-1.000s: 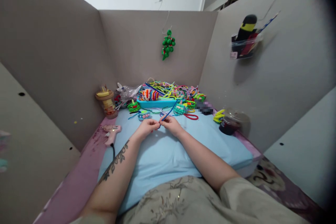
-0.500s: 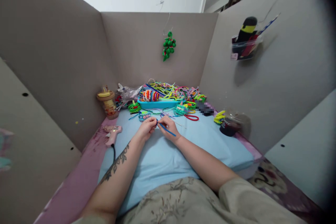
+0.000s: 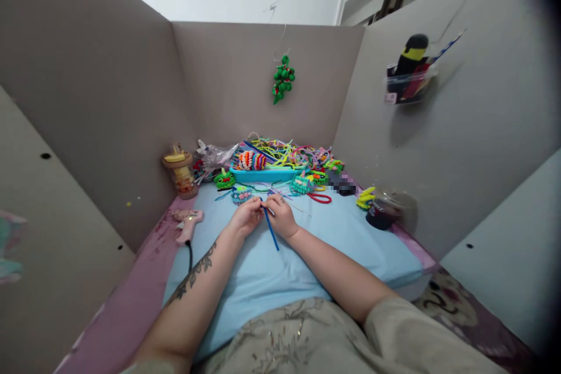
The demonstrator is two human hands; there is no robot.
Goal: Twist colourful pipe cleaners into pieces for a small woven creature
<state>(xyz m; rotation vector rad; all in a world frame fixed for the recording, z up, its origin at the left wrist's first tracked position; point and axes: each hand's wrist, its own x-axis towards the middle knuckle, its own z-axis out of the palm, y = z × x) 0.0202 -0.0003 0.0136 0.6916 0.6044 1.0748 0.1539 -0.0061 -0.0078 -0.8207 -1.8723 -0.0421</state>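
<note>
My left hand (image 3: 246, 218) and my right hand (image 3: 283, 216) meet over a light blue pillow (image 3: 280, 263), fingers pinched together. Between them they hold a blue pipe cleaner (image 3: 270, 229); its free end hangs down toward me between the two hands. Both forearms rest on the pillow. Small pipe-cleaner figures (image 3: 241, 193) lie just beyond my fingers.
A blue tray (image 3: 263, 175) heaped with coloured pipe cleaners sits at the back. A pink glue gun (image 3: 187, 221) lies at the left, a yellow-lidded jar (image 3: 179, 172) behind it. A dark round container (image 3: 382, 213) stands at the right. Grey panels wall three sides; a green ornament (image 3: 283, 78) hangs on the back one.
The blue pipe cleaner's free end has swung from pointing away toward the tray, round to the right, and now hangs toward me. Both hands have stayed close together.
</note>
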